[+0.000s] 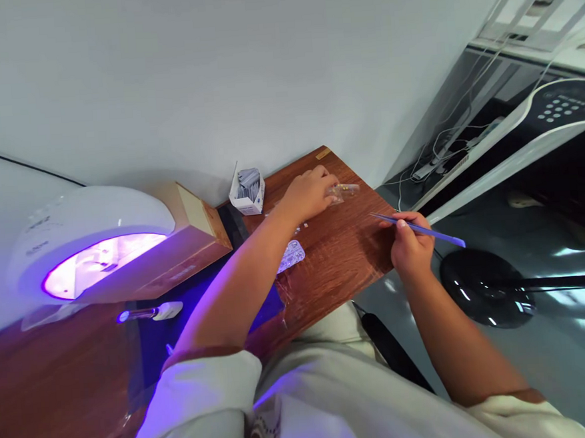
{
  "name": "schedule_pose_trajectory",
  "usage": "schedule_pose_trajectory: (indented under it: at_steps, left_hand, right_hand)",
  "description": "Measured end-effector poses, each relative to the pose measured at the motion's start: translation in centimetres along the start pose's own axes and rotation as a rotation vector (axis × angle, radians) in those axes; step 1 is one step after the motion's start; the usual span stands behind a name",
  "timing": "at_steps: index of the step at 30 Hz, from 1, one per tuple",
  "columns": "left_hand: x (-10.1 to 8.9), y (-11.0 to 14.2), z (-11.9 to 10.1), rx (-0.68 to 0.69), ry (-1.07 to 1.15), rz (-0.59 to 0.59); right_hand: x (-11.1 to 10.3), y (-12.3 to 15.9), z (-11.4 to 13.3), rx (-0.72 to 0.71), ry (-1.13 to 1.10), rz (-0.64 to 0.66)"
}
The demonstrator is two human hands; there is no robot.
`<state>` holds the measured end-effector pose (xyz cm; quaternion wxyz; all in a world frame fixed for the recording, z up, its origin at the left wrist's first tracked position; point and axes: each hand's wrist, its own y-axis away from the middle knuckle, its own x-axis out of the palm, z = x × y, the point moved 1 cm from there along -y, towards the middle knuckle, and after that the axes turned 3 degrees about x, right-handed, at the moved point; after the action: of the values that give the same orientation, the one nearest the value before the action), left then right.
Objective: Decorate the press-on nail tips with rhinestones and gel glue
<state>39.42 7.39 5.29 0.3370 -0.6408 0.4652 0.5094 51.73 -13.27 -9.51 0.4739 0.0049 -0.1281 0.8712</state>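
Observation:
My right hand [412, 244] is closed around slim blue-purple tweezers [441, 235] near the table's right edge. The fine tip of the tweezers points left over the wood. Over the far part of the table, my left hand [313, 192] has its fingers curled down onto a small clear plastic bag [344, 190] with tiny gold-coloured bits in it. Its fingertips are partly hidden. Beside my left forearm lies a clear case of sparkling pieces [291, 256], partly covered by the arm. A few tiny pale pieces [305, 225] rest near it.
A white box of grey packets [248, 190] stands by the wall. At left, a glowing white lamp [94, 243] sits next to a cardboard box [193, 232]. A small lit torch-like light [149, 313] lies in front. A round black base [488, 289] stands on the floor at right.

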Motion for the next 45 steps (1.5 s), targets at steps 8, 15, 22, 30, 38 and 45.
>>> schedule_pose_trajectory:
  at_steps: [8, 15, 22, 30, 38, 45]
  left_hand:
    - [-2.1, 16.7, -7.0, -0.048, 0.230, -0.112]
    - [4.4, 27.9, -8.3, -0.364, 0.479, -0.308]
    - [6.6, 34.0, -9.4, -0.568, 0.574, -0.431]
    - [9.3, 39.6, -9.7, -0.480, 0.941, -0.741]
    - [9.7, 43.0, -8.6, -0.384, 1.637, -0.974]
    - [9.1, 45.0, -8.2, -0.551, 1.593, -1.036]
  right_hand:
    - [1.5, 1.5, 5.4, -0.177, -0.250, 0.085]
    - [4.7, 12.5, 13.0, -0.204, -0.376, 0.472]
    - [8.6, 20.5, 12.2, -0.381, -0.413, 0.888]
    - [10.9, 24.5, 12.1, -0.341, -0.492, 0.949]
    - [13.8, 26.2, 13.4, -0.317, -0.534, 1.101]
    - [16.2, 27.7, 14.0, -0.246, -0.577, 1.102]
